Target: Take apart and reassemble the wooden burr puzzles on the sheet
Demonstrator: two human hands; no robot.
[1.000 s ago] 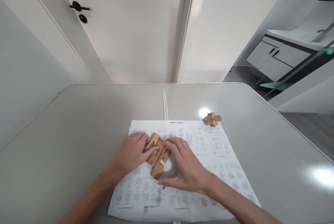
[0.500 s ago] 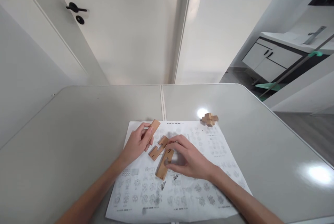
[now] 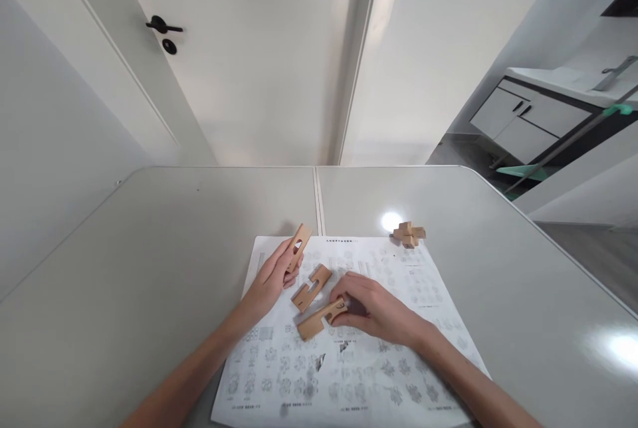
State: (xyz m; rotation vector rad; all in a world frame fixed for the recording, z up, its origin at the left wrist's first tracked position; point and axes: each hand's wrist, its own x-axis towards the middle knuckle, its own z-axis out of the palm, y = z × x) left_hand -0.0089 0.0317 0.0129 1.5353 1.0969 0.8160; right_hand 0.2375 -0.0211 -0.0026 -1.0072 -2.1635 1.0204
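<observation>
Your left hand (image 3: 273, 276) is grasping a slotted block (image 3: 300, 253) and your right hand (image 3: 379, 308) a marked block (image 3: 314, 326), a third block (image 3: 310, 292) is lying between them on the sheet (image 3: 359, 381), none are interlocking yet, and a joined cluster (image 3: 409, 234) is sitting far right.

Room between left grip (image 3: 273, 275) and right grip (image 3: 376, 307), notched block (image 3: 304, 297) in the way; wooden cluster (image 3: 409, 234) farther off, right.

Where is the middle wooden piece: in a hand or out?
Out: the middle wooden piece lies on the printed sheet, with neither the left hand nor the right hand touching it.
</observation>
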